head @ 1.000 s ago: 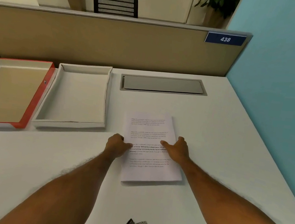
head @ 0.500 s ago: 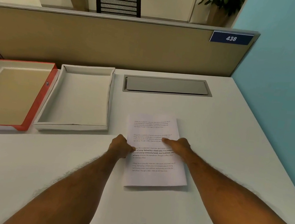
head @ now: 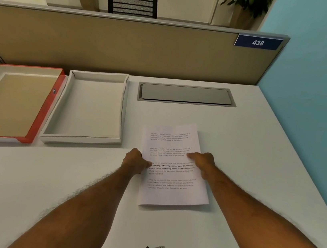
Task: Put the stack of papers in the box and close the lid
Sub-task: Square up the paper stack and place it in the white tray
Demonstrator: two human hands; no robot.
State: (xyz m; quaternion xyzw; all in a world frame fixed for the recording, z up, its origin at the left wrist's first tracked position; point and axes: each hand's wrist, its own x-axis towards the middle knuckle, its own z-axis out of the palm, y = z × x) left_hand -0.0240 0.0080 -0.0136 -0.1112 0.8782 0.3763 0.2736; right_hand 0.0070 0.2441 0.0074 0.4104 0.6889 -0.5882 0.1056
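Hands frame a stack of papers (head: 174,165) on a white desk (head: 258,158), the left hand (head: 135,161) curled against the stack's left edge with its thumb lying over the printed top sheet, the right hand (head: 202,161) closing on the right edge with fingers (head: 193,155) resting on the page — each hand pinching the paper from its own side, though how far the fingers reach beneath cannot be told. The two-sided grip appears meant to keep the loose sheets squared and lift them as one block. The stack lies flat in front of the person, its long axis running away from the body and tilted slightly, the far end leaning toward the left; the text reads upright from the person's seat. Just to the left, apart from the papers, an open white box (head: 124,105) sits empty, its long axis running nearly the same way — so the stack likely needs only a sideways carry and a small turn. Beside the box, touching it, the red-edged lid (head: 43,111) lies inside up, ready for closing once the papers are in.
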